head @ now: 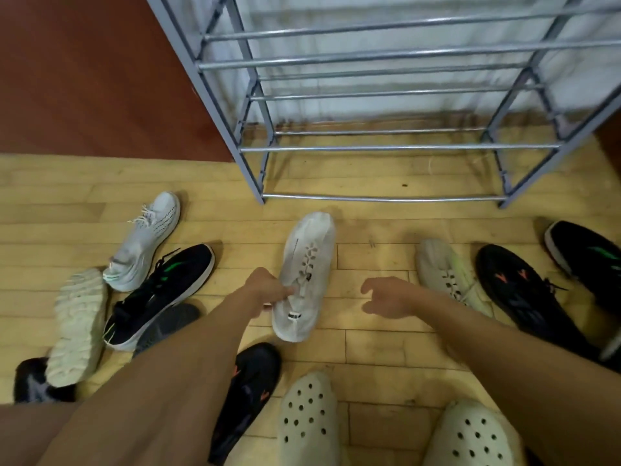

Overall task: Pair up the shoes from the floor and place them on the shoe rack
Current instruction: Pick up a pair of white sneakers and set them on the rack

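Barely started: shoe rack [386,148] at 12 o'clock is thin metal tubes, nothing on it
Fingers of left hand [265,290] pinch the white shoe [304,264] at its laces, dead centre on the plank floor [369,338]; smooth mesh upper, looks soft
The right hand [386,297] is beside it, fingers loosely curled, holding nothing
Knit grey sneaker [148,240] and black sneaker [174,284] at 9 o'clock, pale sneaker [443,270] at 3 o'clock, all unpaired on the floor
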Demonstrator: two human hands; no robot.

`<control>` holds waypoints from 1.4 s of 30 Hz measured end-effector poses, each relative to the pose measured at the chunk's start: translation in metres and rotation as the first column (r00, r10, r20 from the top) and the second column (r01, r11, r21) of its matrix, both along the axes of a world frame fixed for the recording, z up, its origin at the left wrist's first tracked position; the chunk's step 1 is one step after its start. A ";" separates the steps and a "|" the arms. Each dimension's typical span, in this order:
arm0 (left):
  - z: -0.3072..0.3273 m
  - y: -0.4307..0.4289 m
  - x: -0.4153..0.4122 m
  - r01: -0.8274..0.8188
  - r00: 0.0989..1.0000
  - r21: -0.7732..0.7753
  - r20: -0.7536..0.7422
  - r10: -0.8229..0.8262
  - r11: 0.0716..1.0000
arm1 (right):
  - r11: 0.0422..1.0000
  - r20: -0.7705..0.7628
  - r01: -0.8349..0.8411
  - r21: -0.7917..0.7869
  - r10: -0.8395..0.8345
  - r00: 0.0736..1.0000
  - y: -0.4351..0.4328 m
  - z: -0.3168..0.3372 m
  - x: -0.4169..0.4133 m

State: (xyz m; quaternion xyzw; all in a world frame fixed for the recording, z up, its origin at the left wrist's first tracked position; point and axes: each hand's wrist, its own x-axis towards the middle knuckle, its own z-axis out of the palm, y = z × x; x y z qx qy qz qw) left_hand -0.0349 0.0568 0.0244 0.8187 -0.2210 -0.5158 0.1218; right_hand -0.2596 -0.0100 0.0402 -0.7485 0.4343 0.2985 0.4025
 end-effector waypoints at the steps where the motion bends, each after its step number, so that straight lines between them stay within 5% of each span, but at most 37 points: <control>1: 0.013 -0.004 -0.006 0.026 0.999 -0.030 -0.025 -0.027 0.999 | 0.999 -0.013 -0.027 -0.018 0.026 1.000 -0.003 0.014 0.002; 6: 0.088 -0.029 -0.042 0.161 0.984 -0.208 -0.038 -0.172 0.965 | 0.999 -0.051 -0.047 -0.025 0.046 0.998 -0.029 0.089 -0.008; 12: 0.181 -0.070 -0.101 0.200 0.965 -0.443 -0.064 -0.253 0.874 | 0.990 0.209 0.137 0.018 -0.138 0.968 -0.056 0.193 -0.062; 14: 0.205 -0.081 -0.130 0.178 0.970 -0.519 -0.053 -0.239 0.836 | 0.953 0.362 0.294 0.073 -0.300 0.883 -0.058 0.211 -0.090; 17: 0.229 -0.092 -0.173 0.137 0.969 -0.608 -0.081 -0.232 0.782 | 0.802 0.552 0.588 0.106 -0.539 0.636 -0.054 0.219 -0.135; 20: 0.244 -0.105 -0.212 0.187 0.953 -0.650 -0.062 -0.296 0.737 | 0.682 0.635 0.701 0.208 -0.639 0.434 -0.048 0.214 -0.177; 26: 0.228 -0.142 -0.282 0.520 0.771 -0.535 -0.041 -0.636 0.666 | 0.437 0.611 0.819 0.373 -0.780 0.138 -0.047 0.182 -0.247; 31: 0.186 -0.172 -0.334 0.611 0.711 -0.416 -0.088 -0.698 0.674 | 0.265 0.499 0.876 0.403 -0.866 0.032 -0.052 0.146 -0.295; 37: 0.185 -0.168 -0.385 0.706 0.670 -0.312 0.005 -0.742 0.635 | 0.073 0.408 0.961 0.267 -0.912 -0.044 -0.026 0.121 -0.352; 42: 0.175 -0.143 -0.406 0.674 0.698 -0.272 -0.070 -0.713 0.687 | 0.206 0.147 0.974 -0.098 -0.965 0.219 0.037 0.076 -0.389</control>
